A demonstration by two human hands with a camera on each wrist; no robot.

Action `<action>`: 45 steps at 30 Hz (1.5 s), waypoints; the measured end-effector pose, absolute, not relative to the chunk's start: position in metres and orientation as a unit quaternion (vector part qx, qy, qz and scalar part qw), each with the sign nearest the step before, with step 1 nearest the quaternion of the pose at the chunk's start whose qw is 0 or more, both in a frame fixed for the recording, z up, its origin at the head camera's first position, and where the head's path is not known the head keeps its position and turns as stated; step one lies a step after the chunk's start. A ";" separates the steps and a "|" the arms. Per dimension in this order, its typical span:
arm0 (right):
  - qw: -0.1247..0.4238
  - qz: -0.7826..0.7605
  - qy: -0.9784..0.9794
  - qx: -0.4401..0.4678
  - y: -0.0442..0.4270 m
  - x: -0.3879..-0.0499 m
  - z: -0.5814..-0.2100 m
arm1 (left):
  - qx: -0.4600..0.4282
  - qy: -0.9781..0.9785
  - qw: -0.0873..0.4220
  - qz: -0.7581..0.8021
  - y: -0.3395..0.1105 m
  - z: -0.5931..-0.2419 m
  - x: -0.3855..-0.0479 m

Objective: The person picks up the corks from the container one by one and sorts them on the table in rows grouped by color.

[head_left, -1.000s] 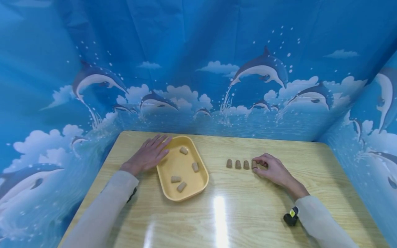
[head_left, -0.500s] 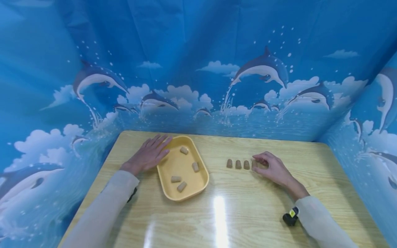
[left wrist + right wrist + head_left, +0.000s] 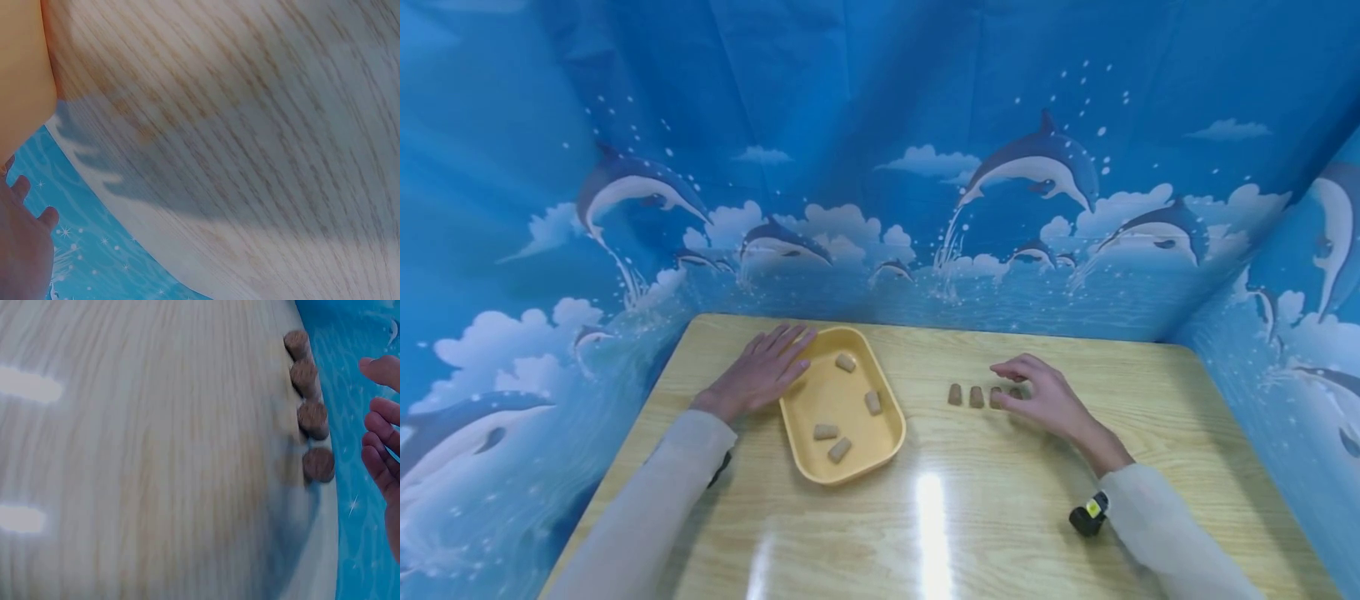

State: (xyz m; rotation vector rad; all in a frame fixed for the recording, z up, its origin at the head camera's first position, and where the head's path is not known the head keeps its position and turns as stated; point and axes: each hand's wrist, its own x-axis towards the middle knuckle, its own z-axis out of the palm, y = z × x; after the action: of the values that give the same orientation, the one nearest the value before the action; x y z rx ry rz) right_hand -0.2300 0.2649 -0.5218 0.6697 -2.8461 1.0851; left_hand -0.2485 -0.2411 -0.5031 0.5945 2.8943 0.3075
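A yellow tray (image 3: 842, 473) holds several brown corks lying on their sides, among them a cork (image 3: 839, 450) near its front. My left hand (image 3: 762, 373) rests with straight fingers over the tray's left rim, and the left wrist view shows part of the tray wall (image 3: 25, 81). To the right, several corks stand upright in a row on the table, with a cork (image 3: 955, 394) at its left end. Above the row's right end hovers my right hand (image 3: 1047, 396), thumb and fingers apart and nothing between them. In the right wrist view the hand (image 3: 387, 437) is clear of the nearest cork (image 3: 319, 464).
A pale wooden table (image 3: 1000, 517) lies under everything. Behind and at both sides hangs a blue sheet (image 3: 865, 125) printed with dolphins and clouds. A small black device (image 3: 1088, 515) is worn at the right wrist.
My right hand has released the cork at the row's right end, lifted slightly and moved left over the row, its fingers spreading. The left hand and tray stay where they were.
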 end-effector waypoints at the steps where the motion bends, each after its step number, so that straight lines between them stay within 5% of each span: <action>1: 0.010 0.350 -0.910 0.220 0.261 -0.230 -0.520 | 0.199 0.971 0.086 0.103 -0.241 -0.503 -0.249; 45: -0.057 0.267 -0.868 0.415 0.064 -0.198 -0.500 | 0.192 0.972 0.087 0.106 -0.241 -0.505 -0.250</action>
State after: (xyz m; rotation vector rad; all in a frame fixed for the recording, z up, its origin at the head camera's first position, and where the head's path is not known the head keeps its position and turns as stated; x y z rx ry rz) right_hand -0.1980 0.0644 -0.5001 1.3537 -2.8300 0.8705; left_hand -0.2502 -0.2414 -0.5051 0.5721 2.8936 0.3169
